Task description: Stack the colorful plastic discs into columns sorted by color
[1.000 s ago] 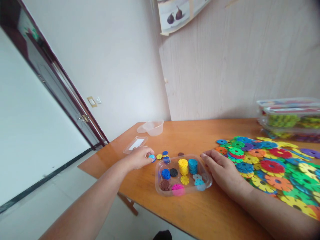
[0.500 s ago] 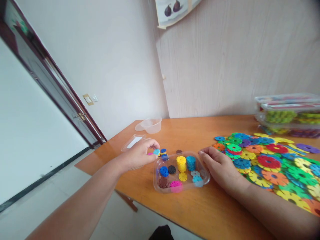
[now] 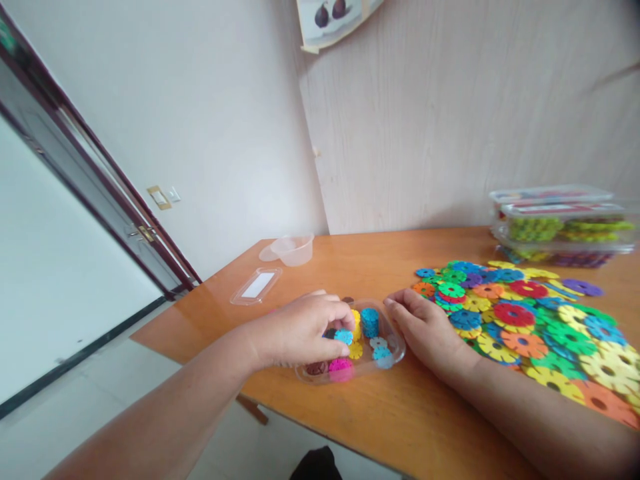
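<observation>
Your left hand point(image 3: 307, 328), earlier beside the tray point(image 3: 391, 327), now pinches a disc point(image 3: 343, 337) above it. Disc: light blue, notched. Your right hand point(image 3: 431, 331) is at the rim; grip cannot be determined.

The bare left forearm point(image 3: 200, 383) slants in from the lower left, its wrist nearly straight; the left hand point(image 3: 305, 327) is back-up, thumb and forefinger bent together in a pinch. The bare right forearm point(image 3: 540, 410) enters from the lower right, the right hand's point(image 3: 433, 333) fingers loosely curled, thumb stretched inward.
</observation>
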Demonstrator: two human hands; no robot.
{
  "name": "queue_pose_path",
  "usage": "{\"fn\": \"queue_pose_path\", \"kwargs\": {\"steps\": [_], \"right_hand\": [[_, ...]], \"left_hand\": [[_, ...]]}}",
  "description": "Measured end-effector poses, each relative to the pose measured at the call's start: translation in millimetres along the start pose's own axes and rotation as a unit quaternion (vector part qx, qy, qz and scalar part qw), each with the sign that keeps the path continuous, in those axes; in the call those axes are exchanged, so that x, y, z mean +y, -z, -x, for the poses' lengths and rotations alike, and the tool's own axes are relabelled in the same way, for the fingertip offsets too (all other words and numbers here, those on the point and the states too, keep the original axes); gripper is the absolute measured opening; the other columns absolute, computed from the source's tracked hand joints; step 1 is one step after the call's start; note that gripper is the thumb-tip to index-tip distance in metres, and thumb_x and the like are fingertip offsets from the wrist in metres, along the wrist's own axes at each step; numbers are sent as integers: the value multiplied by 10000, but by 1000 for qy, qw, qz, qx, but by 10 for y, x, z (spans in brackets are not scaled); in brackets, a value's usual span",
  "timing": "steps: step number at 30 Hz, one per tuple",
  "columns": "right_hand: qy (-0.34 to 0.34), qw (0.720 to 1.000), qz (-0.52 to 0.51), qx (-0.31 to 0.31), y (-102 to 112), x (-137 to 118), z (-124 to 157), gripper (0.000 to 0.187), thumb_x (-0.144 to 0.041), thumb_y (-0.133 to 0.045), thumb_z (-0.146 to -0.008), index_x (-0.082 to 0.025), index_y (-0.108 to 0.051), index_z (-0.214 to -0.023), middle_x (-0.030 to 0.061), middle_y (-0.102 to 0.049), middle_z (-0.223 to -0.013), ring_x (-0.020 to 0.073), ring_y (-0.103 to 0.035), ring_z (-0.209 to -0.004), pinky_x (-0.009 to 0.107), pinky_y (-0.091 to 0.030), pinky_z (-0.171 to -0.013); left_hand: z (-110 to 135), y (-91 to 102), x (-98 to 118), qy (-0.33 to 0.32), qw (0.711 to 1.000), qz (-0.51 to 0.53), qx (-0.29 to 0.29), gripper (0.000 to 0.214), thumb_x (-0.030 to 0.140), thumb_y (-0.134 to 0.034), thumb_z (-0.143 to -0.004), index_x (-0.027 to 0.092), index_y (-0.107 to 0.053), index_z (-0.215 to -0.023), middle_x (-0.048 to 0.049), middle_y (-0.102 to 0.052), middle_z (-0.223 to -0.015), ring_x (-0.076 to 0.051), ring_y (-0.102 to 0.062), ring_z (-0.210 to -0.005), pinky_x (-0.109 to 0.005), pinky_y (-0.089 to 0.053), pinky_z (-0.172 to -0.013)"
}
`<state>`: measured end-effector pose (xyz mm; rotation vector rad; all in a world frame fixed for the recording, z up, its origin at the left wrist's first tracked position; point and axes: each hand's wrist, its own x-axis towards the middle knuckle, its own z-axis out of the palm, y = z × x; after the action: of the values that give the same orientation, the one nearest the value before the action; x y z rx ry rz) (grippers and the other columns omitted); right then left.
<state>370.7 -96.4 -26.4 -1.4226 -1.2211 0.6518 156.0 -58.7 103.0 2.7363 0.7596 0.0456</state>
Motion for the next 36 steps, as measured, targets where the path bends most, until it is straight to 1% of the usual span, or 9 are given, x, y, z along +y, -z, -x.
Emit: {"fn": "queue_pose_path", "kwargs": {"steps": [9,17,20,23,25,27,31,33,36], "right_hand": [[6,1000,11,-6,23,-79,-3,260,-444,-504,-874,-205,-596,-827,-2,-621,-706,175,-568,-693,283,-439,-615],[6,1000,16,-3,28,-108,2,263,-435,-493,-875,-199,-600,-833,9,-642,-740,174,-574,-700,285,-443,-626],[-3,1000,11,-4,30,-96,6,262,-441,-500,-872,-204,-607,-845,7,-644,-736,174,-573,-689,281,-448,-613],[-9,1000,4,-8,25,-59,5,259,-449,-511,-868,-213,-615,-852,1,-648,-717,177,-581,-681,276,-449,-597],[-13,1000,2,-10,20,-32,1,269,-462,-513,-868,-214,-614,-843,-5,-633,-679,176,-575,-652,273,-440,-568],[-14,1000,3,-10,18,-14,-2,280,-473,-515,-870,-213,-612,-838,-11,-616,-657,170,-562,-626,271,-434,-553],[-14,1000,12,-10,27,-19,-4,287,-485,-515,-873,-216,-607,-831,-22,-599,-648,164,-545,-620,273,-438,-563],[-16,1000,16,-10,32,-25,-4,293,-492,-513,-876,-217,-602,-827,-22,-592,-643,165,-545,-627,273,-437,-565],[-11,1000,17,-12,36,-24,-4,303,-500,-510,-880,-216,-601,-828,-19,-589,-644,166,-545,-630,274,-435,-566]], "left_hand": [[-306,-156,179,-103,994,-41,-15,180,265,-680,-764,237,-628,-933,-10,-646,-924,-189,-559,-895,-292,-410,-741],[-288,-152,141,-53,997,59,-10,283,223,-683,-737,231,-637,-1016,-9,-670,-952,-168,-607,-890,-282,-469,-763],[-240,-37,79,-5,994,102,31,230,218,-597,-792,218,-636,-1018,-11,-679,-939,-150,-622,-858,-282,-494,-770],[-158,115,-172,77,983,132,105,228,292,-549,-830,207,-622,-1028,-16,-675,-917,-148,-628,-814,-276,-507,-710],[-86,183,-452,119,974,117,152,253,329,-563,-815,196,-627,-1021,-19,-666,-900,-147,-619,-803,-271,-499,-700],[-4,195,-772,153,970,93,165,257,341,-576,-794,186,-636,-990,-16,-660,-874,-145,-609,-786,-263,-487,-689],[166,68,-1296,222,962,94,130,288,366,-634,-737,165,-646,-944,-33,-666,-863,-167,-621,-806,-278,-496,-705],[233,-21,-1425,234,960,101,118,341,408,-659,-723,158,-651,-955,-45,-682,-867,-180,-634,-804,-290,-503,-703],[287,-115,-1465,234,960,121,100,421,470,-705,-685,164,-659,-970,-67,-707,-946,-209,-654,-884,-299,-510,-720]]}}
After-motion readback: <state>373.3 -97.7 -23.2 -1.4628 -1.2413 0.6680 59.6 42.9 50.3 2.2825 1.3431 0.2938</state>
